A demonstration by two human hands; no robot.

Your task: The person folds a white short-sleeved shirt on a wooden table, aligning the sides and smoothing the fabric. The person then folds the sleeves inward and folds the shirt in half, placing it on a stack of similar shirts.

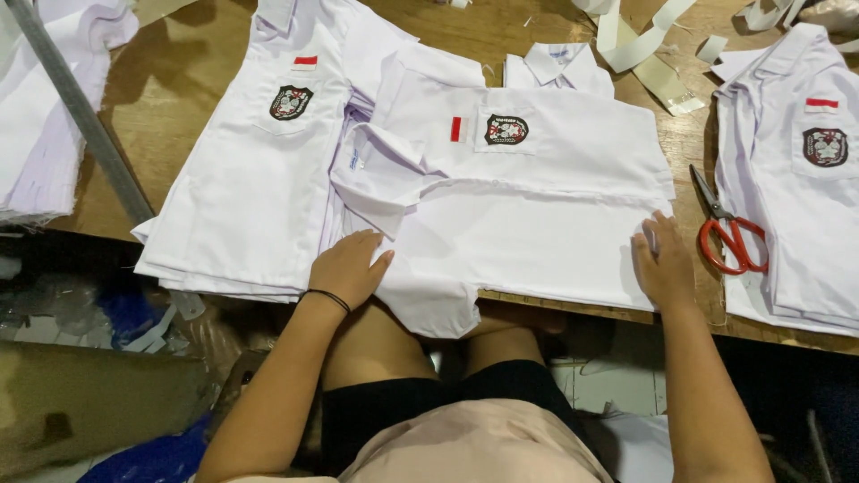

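A: What is carried by the brown wooden surface (192, 67)?

B: 3 lots of white cotton shirts are laid there. The middle white badged shirt (528, 206) is spread at the near edge.

A: And the hands?

B: The left hand (347, 268) and right hand (660, 261) are pressed flat and open on it, nothing gripped. Red-handled scissors (729, 231) are seen just beside the right hand.

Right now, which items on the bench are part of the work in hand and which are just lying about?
In hand:
- white shirt, laid flat
- left hand pressing its left side
- right hand on its right edge

Lying about:
- red-handled scissors
- shirt stack on the left
- shirt at right
- white strips
- metal rod
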